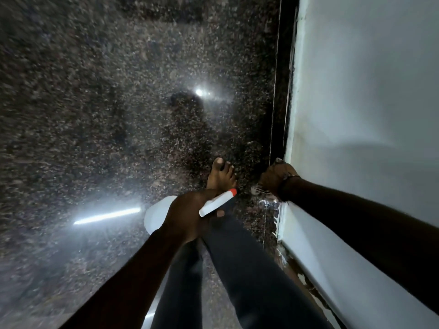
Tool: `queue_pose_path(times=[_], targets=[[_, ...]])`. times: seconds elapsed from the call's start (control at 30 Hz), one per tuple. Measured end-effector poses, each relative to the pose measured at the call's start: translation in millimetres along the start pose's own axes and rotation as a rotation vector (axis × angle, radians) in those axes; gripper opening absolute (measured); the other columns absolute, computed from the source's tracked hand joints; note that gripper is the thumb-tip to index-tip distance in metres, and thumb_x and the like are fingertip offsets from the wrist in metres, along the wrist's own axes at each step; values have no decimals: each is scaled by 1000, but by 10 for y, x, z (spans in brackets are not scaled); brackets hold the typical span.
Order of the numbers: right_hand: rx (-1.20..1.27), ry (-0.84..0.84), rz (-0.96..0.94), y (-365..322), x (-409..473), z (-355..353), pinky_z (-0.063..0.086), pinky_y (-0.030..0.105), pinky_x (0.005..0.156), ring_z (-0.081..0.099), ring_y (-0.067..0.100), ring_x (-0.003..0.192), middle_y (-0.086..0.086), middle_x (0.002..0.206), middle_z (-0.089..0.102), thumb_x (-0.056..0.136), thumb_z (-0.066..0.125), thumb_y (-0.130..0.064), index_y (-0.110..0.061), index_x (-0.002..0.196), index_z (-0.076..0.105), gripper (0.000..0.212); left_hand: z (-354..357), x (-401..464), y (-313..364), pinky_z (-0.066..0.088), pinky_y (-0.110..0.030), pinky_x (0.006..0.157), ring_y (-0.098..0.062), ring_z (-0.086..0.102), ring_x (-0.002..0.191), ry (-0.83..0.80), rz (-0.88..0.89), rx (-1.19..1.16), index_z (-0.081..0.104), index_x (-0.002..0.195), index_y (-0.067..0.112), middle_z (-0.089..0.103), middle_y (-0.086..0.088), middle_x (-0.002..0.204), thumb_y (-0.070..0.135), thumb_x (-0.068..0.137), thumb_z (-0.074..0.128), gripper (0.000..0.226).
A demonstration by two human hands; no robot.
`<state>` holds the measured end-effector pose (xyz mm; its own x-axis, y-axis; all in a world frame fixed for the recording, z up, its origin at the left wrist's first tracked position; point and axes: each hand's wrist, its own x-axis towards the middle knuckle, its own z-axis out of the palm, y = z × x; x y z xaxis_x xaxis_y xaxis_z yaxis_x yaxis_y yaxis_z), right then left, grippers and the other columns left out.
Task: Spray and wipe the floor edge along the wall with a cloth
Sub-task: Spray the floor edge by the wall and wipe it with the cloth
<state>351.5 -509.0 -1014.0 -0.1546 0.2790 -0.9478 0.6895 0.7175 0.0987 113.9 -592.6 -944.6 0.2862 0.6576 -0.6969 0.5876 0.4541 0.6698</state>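
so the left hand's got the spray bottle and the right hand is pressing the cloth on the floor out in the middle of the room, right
Not quite. The head view shows the right hand pressing the cloth at the floor edge against the wall, not mid-room. The left hand does hold the spray bottle.

The left hand (187, 214) is covering most of the spray bottle (156, 216); the right hand (276, 179) is hiding much of the cloth (260, 189); motion is blurring the floor (95, 115).

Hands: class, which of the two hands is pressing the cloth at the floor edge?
The right hand, down against the cloth by the wall. The left hand holds the spray bottle instead.
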Motion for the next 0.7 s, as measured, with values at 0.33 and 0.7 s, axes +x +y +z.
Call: queue_pose_path(times=[0.33,0.7], targets=[[174,-17,-61,-127,-266,-119,42,50,103,59,31,118,8,124,64,98,38,-25,-15,113,62,30,-366,282,377,47,-22,75,-16,65,97,0,114,102,61,117,34,69,4,108,50,78,53,43],[200,49,-80,85,-32,-357,17,65,112,37,38,135,22,146,39,100,29,-44,-30,138,46,44,-858,623,446,34,-18,54,-14,59,67,-36,177,133,63,79,18,61,3,72,41,70,53,27]])
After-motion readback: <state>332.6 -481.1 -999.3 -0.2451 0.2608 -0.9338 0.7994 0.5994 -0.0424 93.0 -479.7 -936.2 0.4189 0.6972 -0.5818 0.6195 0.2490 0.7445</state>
